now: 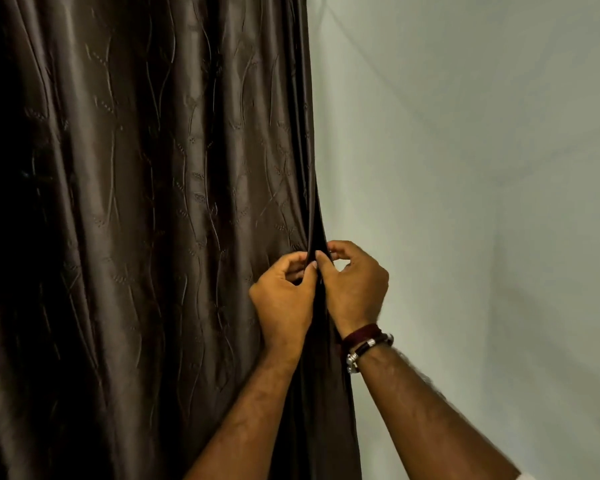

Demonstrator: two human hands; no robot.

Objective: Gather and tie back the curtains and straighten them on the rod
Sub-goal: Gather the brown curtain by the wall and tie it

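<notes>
A dark brown curtain (146, 220) with a faint embossed vine pattern hangs in loose vertical folds over the left half of the view. Its right edge runs down beside the wall. My left hand (281, 299) and my right hand (355, 289) meet at that edge, about two thirds of the way down. Both pinch a narrow fold of the curtain's edge between fingers and thumbs, knuckles almost touching. The rod is out of view above, and I see no tie-back.
A plain pale wall (482, 202) fills the right half, with a corner line running down at the far right. Dark bracelets (364, 341) with metal beads circle my right wrist.
</notes>
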